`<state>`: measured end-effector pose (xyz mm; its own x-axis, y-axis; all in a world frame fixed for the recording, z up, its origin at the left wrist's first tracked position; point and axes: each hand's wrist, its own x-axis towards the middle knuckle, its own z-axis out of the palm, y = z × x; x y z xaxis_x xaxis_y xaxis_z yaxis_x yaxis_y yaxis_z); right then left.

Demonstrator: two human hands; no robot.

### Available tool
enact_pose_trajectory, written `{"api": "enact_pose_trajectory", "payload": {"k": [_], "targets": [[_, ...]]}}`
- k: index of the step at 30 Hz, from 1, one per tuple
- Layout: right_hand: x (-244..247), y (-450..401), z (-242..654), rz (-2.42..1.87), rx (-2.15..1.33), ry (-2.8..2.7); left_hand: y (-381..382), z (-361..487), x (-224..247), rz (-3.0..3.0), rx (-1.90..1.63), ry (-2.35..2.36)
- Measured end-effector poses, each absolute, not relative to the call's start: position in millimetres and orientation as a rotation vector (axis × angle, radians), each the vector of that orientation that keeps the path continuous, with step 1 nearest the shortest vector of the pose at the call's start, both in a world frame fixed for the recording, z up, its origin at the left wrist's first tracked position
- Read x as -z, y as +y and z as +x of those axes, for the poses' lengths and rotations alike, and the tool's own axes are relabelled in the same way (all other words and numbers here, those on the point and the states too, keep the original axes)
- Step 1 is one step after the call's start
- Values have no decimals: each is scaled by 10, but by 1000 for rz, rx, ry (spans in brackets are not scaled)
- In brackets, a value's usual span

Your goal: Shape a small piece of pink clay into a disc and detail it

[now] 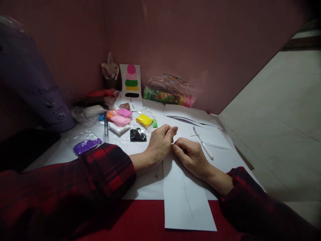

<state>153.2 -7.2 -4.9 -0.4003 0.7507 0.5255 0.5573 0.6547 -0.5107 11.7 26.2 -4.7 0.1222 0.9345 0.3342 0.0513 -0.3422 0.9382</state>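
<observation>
My left hand [162, 142] is closed, its thumb resting on top of curled fingers. Beside it, almost touching, my right hand [192, 156] is closed too, with thumb and forefinger drawn together toward the left hand. Whatever they may hold is hidden or too small to make out. Under both hands lies a strip of white paper [188, 197] with a thin curved line drawn on it, overhanging the table's front edge. A black clay packet [138, 135] is left of my left hand. A white-handled fork [203, 143] rests beyond my right hand.
Several clay packets lie to the left, among them yellow [144, 120], pink [120, 120] and purple [87, 146], beside a pen [105, 122]. A card with painted colour bands [131, 82] leans on the wall. A clear bag of coloured tubs [170, 96] and paper sheets [193, 114] lie behind.
</observation>
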Motion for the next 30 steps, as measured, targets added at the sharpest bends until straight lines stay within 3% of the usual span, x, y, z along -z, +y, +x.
{"api": "enact_pose_trajectory", "payload": {"k": [30], "targets": [[59, -62, 1534, -1009, -337, -2118, 268, 127, 38, 1582, -1386, 1073]]}}
